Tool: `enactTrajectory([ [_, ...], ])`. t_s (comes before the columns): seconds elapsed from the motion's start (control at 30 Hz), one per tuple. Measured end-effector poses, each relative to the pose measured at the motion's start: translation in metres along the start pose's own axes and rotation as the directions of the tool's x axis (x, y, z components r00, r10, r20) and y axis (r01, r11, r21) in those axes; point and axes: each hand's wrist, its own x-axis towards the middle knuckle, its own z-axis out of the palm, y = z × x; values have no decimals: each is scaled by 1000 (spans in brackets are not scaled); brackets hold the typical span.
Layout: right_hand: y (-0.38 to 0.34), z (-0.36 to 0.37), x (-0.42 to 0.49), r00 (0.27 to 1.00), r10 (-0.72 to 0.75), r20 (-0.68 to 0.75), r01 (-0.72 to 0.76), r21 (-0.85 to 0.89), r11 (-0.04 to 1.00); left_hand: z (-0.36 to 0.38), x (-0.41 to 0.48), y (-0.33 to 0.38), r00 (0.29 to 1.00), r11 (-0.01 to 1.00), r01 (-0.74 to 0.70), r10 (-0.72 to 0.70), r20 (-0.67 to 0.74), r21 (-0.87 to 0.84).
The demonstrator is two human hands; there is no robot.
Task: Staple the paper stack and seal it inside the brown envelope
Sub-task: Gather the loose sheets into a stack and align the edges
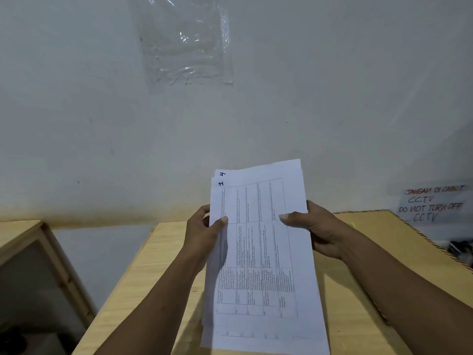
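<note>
Paper stack (261, 252) is gripped at both long edges, left grip (204, 234) and right grip (317, 231) closed, above the desk (143, 278); envelope (399, 237) lies right.

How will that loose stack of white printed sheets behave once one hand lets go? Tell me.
The stack of white printed sheets would probably flop, since both the left hand and the right hand support its edges. Its staggered top corners suggest the unstapled pages may fan or slip. It looks light.
</note>
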Motion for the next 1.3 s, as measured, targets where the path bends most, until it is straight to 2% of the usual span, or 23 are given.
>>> enactTrajectory([
  [0.1, 10, -5, 7, 931, -148, -334, 133, -67, 989, -1, 0, -4, 998, 1000, -22, 24, -65, 19],
  [0.17, 16, -7, 7, 878, -256, -404, 214, -147, 966, -1, -3, -6, 993, 998, -41, 46, -106, 50],
  [0.23, 23, -7, 6, 845, -350, -403, 256, -270, 928, 1, -7, -6, 993, 999, -17, 22, -116, 46],
  [0.3, 30, -5, 6, 850, -387, -358, 261, -353, 899, 2, -8, -6, 993, 998, 45, -40, -107, 46],
  [0.43, 30, -3, 8, 944, -229, -236, 162, -273, 948, 1, -6, -4, 984, 974, 176, -173, 38, -143],
  [0.5, 22, -1, 5, 952, -224, -208, 158, -291, 944, 0, -4, 0, 988, 974, 155, -151, 39, -162],
  [0.57, 9, 5, 2, 913, -355, -202, 247, -419, 874, 1, -3, 10, 999, 997, 38, -39, -12, -73],
  [0.63, -10, 15, 1, 832, -525, -181, 362, -541, 759, 6, -3, 25, 979, 972, -196, 202, -35, 128],
  [0.73, -43, 25, 3, 710, -690, -140, 496, -597, 631, 14, 3, 54, 843, 775, -504, 537, 23, 380],
  [0.77, -52, 26, 3, 682, -720, -129, 530, -590, 609, 15, 7, 62, 801, 724, -558, 598, 32, 405],
  [0.83, -61, 27, 1, 650, -751, -115, 576, -571, 585, 14, 11, 71, 775, 705, -588, 631, 29, 397],
  [0.9, -56, 28, -2, 671, -733, -112, 571, -554, 606, 11, 12, 66, 792, 726, -572, 609, 29, 382],
  [1.07, -11, 18, -8, 804, -575, -154, 440, -497, 748, 9, -1, 18, 881, 814, -461, 466, 77, 354],
  [1.2, 7, 17, -7, 818, -536, -210, 393, -475, 787, 16, -11, 1, 909, 863, -407, 413, 45, 300],
  [1.3, 16, 18, -6, 796, -549, -254, 391, -476, 788, 23, -17, 2, 910, 869, -400, 416, 10, 290],
])
